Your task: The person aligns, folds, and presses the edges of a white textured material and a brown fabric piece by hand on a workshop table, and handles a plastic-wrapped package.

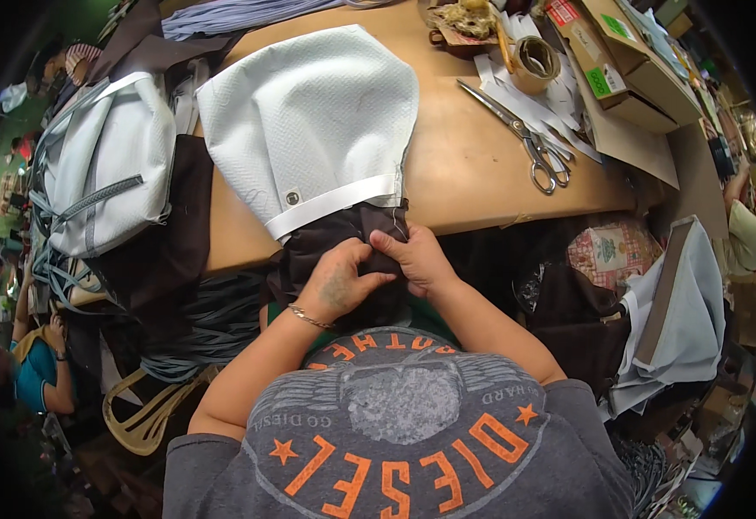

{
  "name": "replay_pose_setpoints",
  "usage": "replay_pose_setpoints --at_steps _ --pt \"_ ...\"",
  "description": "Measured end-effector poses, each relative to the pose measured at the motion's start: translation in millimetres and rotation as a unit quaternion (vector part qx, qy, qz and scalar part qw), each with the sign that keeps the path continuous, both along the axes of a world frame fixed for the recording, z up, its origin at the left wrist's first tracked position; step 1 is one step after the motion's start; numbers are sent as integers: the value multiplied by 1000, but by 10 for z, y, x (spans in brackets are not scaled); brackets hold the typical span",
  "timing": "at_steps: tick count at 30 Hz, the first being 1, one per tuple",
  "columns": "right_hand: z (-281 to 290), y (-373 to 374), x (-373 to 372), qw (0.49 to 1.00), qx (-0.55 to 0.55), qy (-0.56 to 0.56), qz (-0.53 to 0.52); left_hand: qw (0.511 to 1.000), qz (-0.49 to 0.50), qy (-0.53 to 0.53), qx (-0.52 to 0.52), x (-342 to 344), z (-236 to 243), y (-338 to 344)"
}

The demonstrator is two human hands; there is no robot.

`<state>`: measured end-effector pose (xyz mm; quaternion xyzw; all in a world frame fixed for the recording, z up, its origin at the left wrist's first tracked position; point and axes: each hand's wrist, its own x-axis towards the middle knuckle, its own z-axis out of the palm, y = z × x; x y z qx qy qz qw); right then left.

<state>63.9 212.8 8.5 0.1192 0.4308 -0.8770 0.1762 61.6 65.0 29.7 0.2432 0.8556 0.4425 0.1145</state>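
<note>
Now my left grip [336,281] and right grip [419,261] are pinching dark cloth [333,232], at six o'clock from the white panel [309,112] on the bench [473,164]. I'm risking slipped folds if either is loosening.

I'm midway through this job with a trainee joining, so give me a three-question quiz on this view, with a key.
1. What colour is the cloth that the left hand and right hand are on?
2. True or false: the left hand holds the scissors.
3. Fill in: a bracelet circles the ___ wrist.

Key:
1. Dark brown.
2. False; the scissors lie on the table, right of the white textured piece.
3. Left.
</note>
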Motion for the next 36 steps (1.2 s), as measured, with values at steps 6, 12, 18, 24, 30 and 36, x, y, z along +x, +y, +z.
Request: replay_pose_setpoints --at_steps 6,12,18,24,30,36 --pt "-25 286 -70 769 520 366 66 977 140 22 -156 -240 381 -412" --pt "-20 207 -10 692 600 394 76 971 -236 -27 12 167 665 279" --pt "-22 262 47 681 618 390 48 889 60 -454 2 -19 -196 281" --pt "110 162 154 582 730 355 50 987 79 -41 -132 29 -116 198" --pt "87 94 69 753 508 418 -13 971 71 223 -57 -4 208 100" --pt "114 -70 112 790 431 436 19 997 66 -16 -44 8 30 -211"
